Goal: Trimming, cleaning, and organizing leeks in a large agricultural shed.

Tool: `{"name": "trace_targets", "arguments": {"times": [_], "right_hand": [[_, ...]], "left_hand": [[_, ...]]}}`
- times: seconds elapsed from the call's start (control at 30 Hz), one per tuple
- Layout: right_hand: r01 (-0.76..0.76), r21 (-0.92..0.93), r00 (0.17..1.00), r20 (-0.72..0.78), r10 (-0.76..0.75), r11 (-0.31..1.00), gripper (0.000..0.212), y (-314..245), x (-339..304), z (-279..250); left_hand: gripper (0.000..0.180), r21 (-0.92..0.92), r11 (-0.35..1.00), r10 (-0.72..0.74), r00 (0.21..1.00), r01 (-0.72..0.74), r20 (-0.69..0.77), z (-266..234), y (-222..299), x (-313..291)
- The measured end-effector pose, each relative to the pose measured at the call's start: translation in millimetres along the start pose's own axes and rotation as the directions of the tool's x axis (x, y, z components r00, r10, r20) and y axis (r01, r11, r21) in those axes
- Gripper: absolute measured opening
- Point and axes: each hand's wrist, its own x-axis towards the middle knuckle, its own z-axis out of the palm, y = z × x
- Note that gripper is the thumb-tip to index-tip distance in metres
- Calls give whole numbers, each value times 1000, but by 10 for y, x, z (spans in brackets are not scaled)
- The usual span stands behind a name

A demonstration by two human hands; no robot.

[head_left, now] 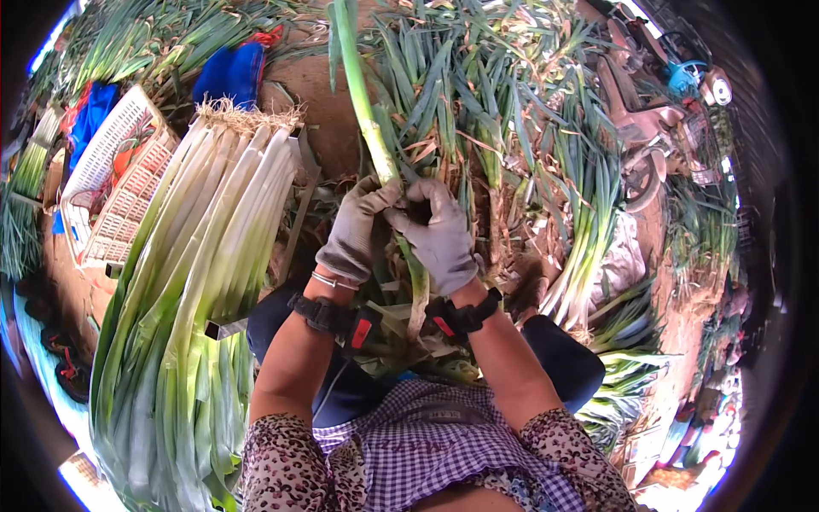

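My left hand [351,232], in a pale grey work glove, is closed round a long leek [368,124]. Its green top points up and away from me. Close beside it, my right hand [440,235], gloved the same way, is closed with thumb and fingertips pinched together at the leek's stem. What those fingertips hold is too small to make out. Below the hands a pale green strip or stalk [418,290] hangs down between my wrists; whether it belongs to the held leek, I cannot tell.
To my left a thick stack of trimmed leeks [200,222] lies on a metal rack [229,328], roots away from me. Beyond it stands a white plastic basket [128,192]. Untrimmed leeks [589,213] spread ahead and right, near a rusty metal machine [640,119].
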Motion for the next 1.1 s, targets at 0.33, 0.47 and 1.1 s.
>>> {"name": "trace_targets", "arguments": {"times": [0.33, 0.47, 1.1], "right_hand": [[-66, 78, 988, -138, 76, 995, 25, 318, -376, -165], [-429, 578, 858, 18, 514, 695, 29, 58, -276, -290], [-461, 304, 878, 294, 378, 834, 43, 721, -965, -608]], "left_hand": [[24, 105, 992, 86, 987, -72, -134, 36, -85, 68], [21, 83, 991, 113, 980, -101, -164, 34, 41, 95], [9, -104, 936, 330, 941, -336, -71, -216, 248, 115]]}}
